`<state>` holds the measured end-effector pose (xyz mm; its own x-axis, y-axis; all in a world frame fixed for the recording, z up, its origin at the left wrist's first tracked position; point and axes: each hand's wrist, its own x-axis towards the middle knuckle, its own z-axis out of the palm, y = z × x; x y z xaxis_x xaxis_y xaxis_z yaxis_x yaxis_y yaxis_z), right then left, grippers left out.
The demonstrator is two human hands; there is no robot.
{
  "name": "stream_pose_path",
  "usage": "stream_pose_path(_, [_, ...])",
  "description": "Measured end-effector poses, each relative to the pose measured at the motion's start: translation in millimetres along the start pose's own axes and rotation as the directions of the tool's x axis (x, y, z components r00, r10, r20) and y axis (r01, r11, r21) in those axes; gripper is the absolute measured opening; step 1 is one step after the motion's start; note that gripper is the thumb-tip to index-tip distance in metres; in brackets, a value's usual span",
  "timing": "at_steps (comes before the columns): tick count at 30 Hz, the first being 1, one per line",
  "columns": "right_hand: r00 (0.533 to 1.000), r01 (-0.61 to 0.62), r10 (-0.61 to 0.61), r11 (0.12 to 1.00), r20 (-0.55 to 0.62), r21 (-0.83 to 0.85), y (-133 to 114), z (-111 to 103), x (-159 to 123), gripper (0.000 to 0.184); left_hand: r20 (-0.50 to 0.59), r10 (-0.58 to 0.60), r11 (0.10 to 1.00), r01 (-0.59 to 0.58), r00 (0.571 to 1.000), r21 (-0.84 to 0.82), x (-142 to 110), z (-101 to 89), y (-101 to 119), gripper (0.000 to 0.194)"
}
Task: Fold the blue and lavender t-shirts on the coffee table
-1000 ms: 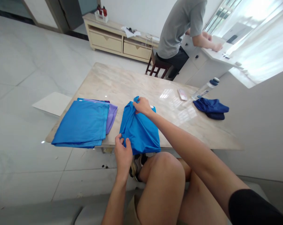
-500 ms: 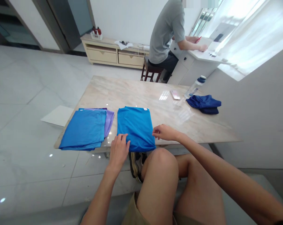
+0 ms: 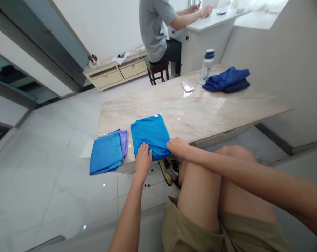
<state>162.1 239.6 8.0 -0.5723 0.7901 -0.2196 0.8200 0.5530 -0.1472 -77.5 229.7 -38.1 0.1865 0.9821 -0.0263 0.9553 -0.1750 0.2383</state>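
Touching blue cloth (image 3: 150, 131) are left hand (image 3: 143, 157), fingers apart, and right hand (image 3: 177, 146), grip unclear; white basket (image 3: 94, 64) holds red items (image 3: 92, 57).

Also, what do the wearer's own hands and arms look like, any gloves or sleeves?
Left hand and right hand: bare, five-fingered, no gloves. No watch or bracelet visible. Left forearm and right forearm: slim, uncovered where visible. Rings: too small to tell.

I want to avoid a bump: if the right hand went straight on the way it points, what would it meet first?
The bright blue cloth, whose near edge the right hand seems to touch. Beyond that, probably the left hand, though depth is unclear.
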Motion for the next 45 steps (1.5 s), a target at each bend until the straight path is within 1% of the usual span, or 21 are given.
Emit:
stream_pose_path(2, [0.997,0.076,-0.076,0.995,0.001,-0.062,-4.4,-1.8,-2.0,0.021,0.009,0.005,0.999,-0.005,1.000,0.033,0.6,-0.5,-0.1,0.054])
stream_pose_path(4, [0.991,0.130,-0.129,0.988,0.025,-0.082,-7.6,-4.2,-3.1,0.022,0.017,0.002,0.998,-0.003,1.000,0.060,0.8,-3.7,1.2,0.052])
stream_pose_path(5, [0.990,0.138,-0.136,0.987,0.033,-0.079,-9.1,-5.4,-3.1,0.021,0.024,-0.002,0.997,0.001,1.000,0.073,1.0,-6.0,2.5,0.052])
stream_pose_path(10, [0.994,0.108,-0.108,0.992,0.011,-0.071,-19.2,-11.2,-2.2,0.022,0.062,-0.023,0.990,0.014,0.998,0.143,0.8,-16.9,15.6,0.051])
stream_pose_path(15, [0.996,0.079,-0.077,0.995,0.039,-0.062,-37.3,-10.5,-8.3,0.030,0.070,-0.033,0.989,0.022,0.997,0.150,-1.6,-23.1,26.2,0.049])
stream_pose_path(16, [0.994,0.090,-0.087,0.994,0.060,-0.055,-40.9,-9.9,-8.7,0.028,0.067,-0.030,0.989,0.020,0.997,0.147,-0.8,-25.3,25.9,0.048])
stream_pose_path(18, [0.985,0.133,-0.131,0.991,0.116,-0.010,-44.4,-10.6,-6.6,0.014,0.063,-0.022,0.991,0.013,0.998,0.135,3.5,-32.0,22.1,0.043])
stream_pose_path(19, [0.981,0.145,-0.147,0.989,0.127,0.023,-43.0,-12.4,-3.7,0.008,0.060,-0.021,0.992,0.014,0.998,0.126,6.8,-36.5,18.7,0.040])
stream_pose_path(20, [0.983,0.141,-0.147,0.988,0.113,0.057,-38.9,-15.4,0.7,0.008,0.052,-0.026,0.993,0.020,0.998,0.117,10.4,-41.6,14.5,0.038])
stream_pose_path(21, [0.989,0.119,-0.126,0.989,0.075,0.092,-31.7,-19.4,6.6,0.011,0.032,-0.042,0.993,0.038,0.999,0.110,14.0,-46.9,9.9,0.037])
stream_pose_path(23, [0.999,0.042,-0.034,0.982,-0.042,0.182,-8.3,-30.3,23.9,0.018,-0.050,-0.130,0.986,0.134,0.990,0.095,18.0,-56.1,0.2,0.037])
stream_pose_path(25, [0.987,-0.038,0.081,0.957,-0.140,0.288,22.9,-42.6,49.4,0.023,-0.142,-0.264,0.960,0.274,0.954,0.054,14.3,-60.9,-8.1,0.036])
stream_pose_path(27, [0.967,-0.085,0.167,0.924,-0.193,0.374,54.1,-52.7,83.2,0.027,-0.182,-0.376,0.924,0.382,0.908,-0.005,0.8,-59.8,-13.9,0.034])
stream_pose_path(29, [0.949,-0.106,0.213,0.911,-0.232,0.399,78.2,-57.5,122.7,0.031,-0.157,-0.443,0.896,0.441,0.883,-0.050,-20.0,-53.8,-17.4,0.034])
stream_pose_path(31, [0.935,-0.116,0.233,0.914,-0.268,0.389,91.6,-55.4,163.4,0.032,-0.114,-0.494,0.870,0.490,0.862,-0.063,-42.6,-45.5,-19.5,0.035])
stream_pose_path(34, [0.927,-0.096,0.215,0.929,-0.308,0.358,94.8,-42.5,215.8,0.039,-0.062,-0.557,0.830,0.554,0.828,-0.062,-68.4,-32.6,-22.1,0.040])
stream_pose_path(36, [0.939,-0.064,0.170,0.941,-0.299,0.333,92.2,-32.3,239.4,0.043,-0.035,-0.598,0.799,0.592,0.801,-0.104,-76.7,-23.4,-24.1,0.041])
stream_pose_path(38, [0.955,-0.034,0.121,0.952,-0.269,0.305,90.6,-24.5,252.2,0.039,0.011,-0.635,0.752,0.621,0.773,-0.219,-78.8,-13.5,-26.8,0.038])
stream_pose_path(41, [0.960,-0.004,0.086,0.956,-0.266,0.295,93.2,-19.7,254.5,0.030,0.085,-0.649,0.666,0.618,0.756,-0.418,-75.6,0.5,-31.8,0.036])
stream_pose_path(43, [0.948,0.015,0.092,0.944,-0.305,0.330,96.8,-20.1,249.4,0.029,0.065,-0.672,0.646,0.627,0.738,-0.435,-72.1,8.0,-35.3,0.039])
stream_pose_path(45, [0.934,0.036,0.100,0.929,-0.343,0.369,98.6,-21.9,243.8,0.029,0.017,-0.703,0.648,0.650,0.711,-0.398,-68.8,14.4,-38.4,0.042])
